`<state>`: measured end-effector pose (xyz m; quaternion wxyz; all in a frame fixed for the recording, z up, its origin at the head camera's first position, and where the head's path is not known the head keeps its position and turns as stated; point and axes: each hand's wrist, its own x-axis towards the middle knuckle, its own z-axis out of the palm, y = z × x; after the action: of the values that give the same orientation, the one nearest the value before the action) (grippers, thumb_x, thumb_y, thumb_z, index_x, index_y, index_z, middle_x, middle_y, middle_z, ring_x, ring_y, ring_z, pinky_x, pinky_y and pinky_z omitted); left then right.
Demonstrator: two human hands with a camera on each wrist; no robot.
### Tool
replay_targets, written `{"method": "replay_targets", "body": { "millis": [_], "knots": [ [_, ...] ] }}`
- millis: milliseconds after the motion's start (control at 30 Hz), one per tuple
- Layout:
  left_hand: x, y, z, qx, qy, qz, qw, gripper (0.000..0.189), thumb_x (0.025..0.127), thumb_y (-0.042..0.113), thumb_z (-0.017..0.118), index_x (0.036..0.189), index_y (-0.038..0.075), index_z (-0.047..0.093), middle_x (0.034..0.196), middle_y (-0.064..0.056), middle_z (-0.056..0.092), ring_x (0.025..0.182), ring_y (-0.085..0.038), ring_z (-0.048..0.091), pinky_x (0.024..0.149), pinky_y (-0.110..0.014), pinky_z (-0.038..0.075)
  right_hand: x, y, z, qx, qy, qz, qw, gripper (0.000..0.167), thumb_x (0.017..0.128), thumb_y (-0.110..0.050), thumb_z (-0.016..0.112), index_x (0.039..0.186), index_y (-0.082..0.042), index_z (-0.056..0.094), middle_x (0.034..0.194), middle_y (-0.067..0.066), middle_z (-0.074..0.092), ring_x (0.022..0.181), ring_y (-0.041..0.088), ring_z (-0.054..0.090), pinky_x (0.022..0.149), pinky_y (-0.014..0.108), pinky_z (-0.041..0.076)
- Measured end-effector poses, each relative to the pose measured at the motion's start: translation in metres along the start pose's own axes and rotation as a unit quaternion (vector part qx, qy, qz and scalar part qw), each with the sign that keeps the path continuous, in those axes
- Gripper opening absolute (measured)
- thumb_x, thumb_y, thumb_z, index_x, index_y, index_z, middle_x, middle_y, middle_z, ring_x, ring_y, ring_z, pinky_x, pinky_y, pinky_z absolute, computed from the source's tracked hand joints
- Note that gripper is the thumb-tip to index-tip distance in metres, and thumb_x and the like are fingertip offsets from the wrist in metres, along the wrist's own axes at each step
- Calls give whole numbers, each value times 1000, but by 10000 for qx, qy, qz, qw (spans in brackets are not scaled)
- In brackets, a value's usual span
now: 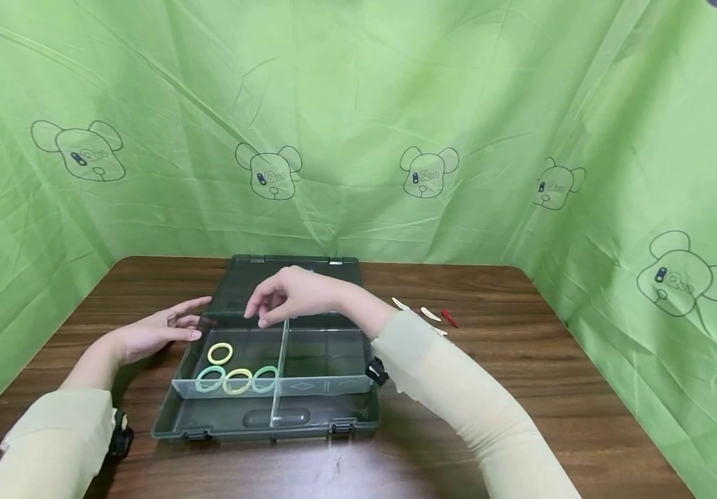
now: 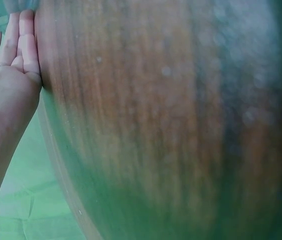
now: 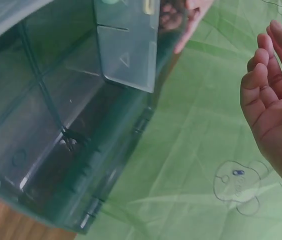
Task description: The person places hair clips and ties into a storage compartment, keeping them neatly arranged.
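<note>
A dark translucent organizer box (image 1: 325, 350) lies open on the table, its lid folded back. In its left compartment lie several rings, such as a yellow ring (image 1: 219, 353) and a teal ring (image 1: 210, 379), near a clear divider (image 1: 327, 385). My right hand (image 1: 298, 294) hovers over the back of the box, fingers loosely bent; the right wrist view shows that hand (image 3: 276, 95) with nothing in its grasp. At the box's left side my left hand (image 1: 155, 333) rests with relaxed fingers, thumb right at the rim. In the left wrist view, the left hand's fingers (image 2: 28, 50) are fairly straight.
Right of the box, slim white pieces (image 1: 430, 314) and a red piece (image 1: 449, 318) lie on the wooden table (image 1: 495, 388), partly behind my right forearm. Green cloth (image 1: 346, 90) with bear-head drawings hangs around the back and sides.
</note>
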<state>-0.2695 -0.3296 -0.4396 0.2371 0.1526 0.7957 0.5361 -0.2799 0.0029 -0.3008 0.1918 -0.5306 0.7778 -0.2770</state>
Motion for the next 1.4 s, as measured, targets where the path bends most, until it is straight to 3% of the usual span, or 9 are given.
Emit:
{"method": "replay_targets", "body": {
  "millis": [233, 433, 567, 667, 867, 1133, 1300, 1400],
  "knots": [
    [-1, 0, 1, -6, 10, 48, 10000, 76, 93, 12, 56, 152, 12, 8, 143, -30, 33, 120, -11, 47, 91, -18, 35, -29, -3, -13, -55, 189, -157, 9997, 19, 86, -16, 70, 105, -15, 69, 88, -8, 67, 78, 5, 61, 73, 23, 48],
    [-2, 0, 2, 187, 107, 96, 9997, 77, 93, 15, 58, 152, 12, 9, 147, -33, 23, 135, -38, 22, 95, -28, 34, -54, -1, -24, -270, 416, -170, 9986, 18, 86, -19, 70, 104, -18, 70, 87, -11, 66, 79, 4, 60, 75, 25, 49],
    [-3, 1, 4, 195, 115, 90, 9997, 77, 93, 15, 58, 152, 11, 9, 147, -33, 22, 136, -43, 16, 98, -36, 31, -73, 1, -30, -296, 574, -188, 9977, 18, 86, -18, 71, 103, -18, 70, 88, -10, 66, 79, 5, 60, 74, 26, 49],
    [-4, 3, 4, 180, 144, 99, 9997, 77, 92, 15, 58, 152, 11, 10, 147, -33, 23, 135, -34, 25, 97, -30, 33, -86, 4, -34, -282, 730, -202, 9967, 18, 85, -18, 71, 103, -17, 70, 88, -9, 66, 78, 6, 60, 71, 25, 50],
    [-5, 5, 5, 12, 37, 102, 9999, 78, 93, 14, 58, 152, 10, 8, 147, -33, 23, 115, 3, 42, 89, -16, 36, -114, 9, -41, -50, 1079, 15, 9942, 19, 84, -16, 72, 104, -16, 70, 87, -6, 66, 77, 10, 61, 69, 28, 50],
    [-4, 5, 5, 29, 22, 95, 9999, 77, 93, 13, 57, 152, 11, 8, 147, -32, 23, 114, 5, 41, 90, -16, 36, -156, 27, -48, 100, 1782, 275, 9836, 18, 84, -16, 72, 102, -19, 71, 91, -2, 67, 82, 14, 61, 75, 30, 51],
    [-4, 4, 5, -26, 12, 114, 9999, 77, 93, 13, 57, 152, 11, 7, 146, -32, 25, 114, 4, 44, 89, -16, 36, -180, 45, -46, -132, 2075, 723, 9755, 17, 85, -20, 72, 101, -24, 71, 97, -9, 69, 85, 12, 63, 74, 30, 50],
    [-4, 4, 4, -3, 14, 105, 9999, 77, 93, 13, 57, 152, 12, 7, 146, -32, 26, 114, 4, 43, 89, -16, 36, -191, 59, -42, -111, 2195, 965, 9708, 18, 85, -18, 71, 103, -20, 71, 100, -8, 69, 90, 11, 62, 78, 33, 50]
  ]
}}
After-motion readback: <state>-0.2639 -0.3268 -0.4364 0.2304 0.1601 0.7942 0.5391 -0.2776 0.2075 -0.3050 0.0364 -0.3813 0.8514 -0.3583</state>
